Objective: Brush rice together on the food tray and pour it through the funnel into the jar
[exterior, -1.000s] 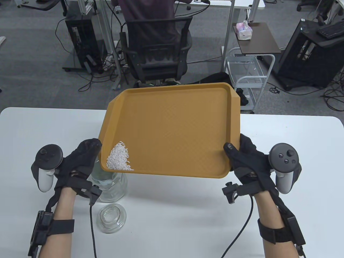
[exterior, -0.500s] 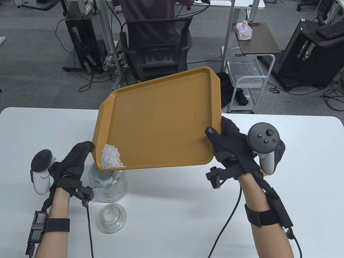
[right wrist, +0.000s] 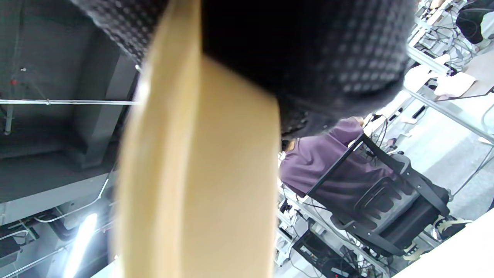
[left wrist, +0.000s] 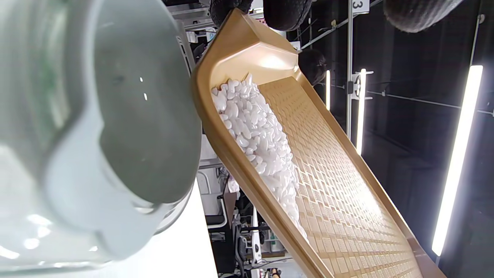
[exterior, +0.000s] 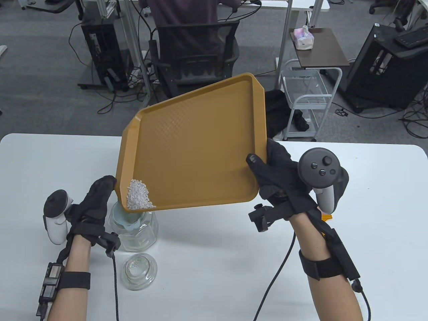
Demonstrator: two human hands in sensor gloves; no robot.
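Both hands hold the orange food tray [exterior: 200, 143] in the air, tilted so its near left corner is lowest. A small heap of white rice [exterior: 137, 195] lies in that corner, directly above the pale funnel [exterior: 122, 217] that sits in the glass jar [exterior: 142, 234]. My left hand [exterior: 97, 200] grips the tray's left edge beside the rice. My right hand [exterior: 274, 174] grips the raised right edge, thumb on top. In the left wrist view the rice [left wrist: 254, 131] lies along the tray's rim [left wrist: 231, 162], next to the funnel [left wrist: 127, 127]. The right wrist view shows the tray's edge [right wrist: 193, 173] under my glove.
The jar's glass lid [exterior: 138, 271] lies on the white table [exterior: 214, 267] just in front of the jar. An orange object [exterior: 327, 217] peeks out behind my right wrist. Beyond the table a person sits on an office chair [exterior: 197, 63].
My right hand has lifted the tray's right side higher and moved left, steepening the tilt. The rice has slid tighter into the low left corner over the funnel.
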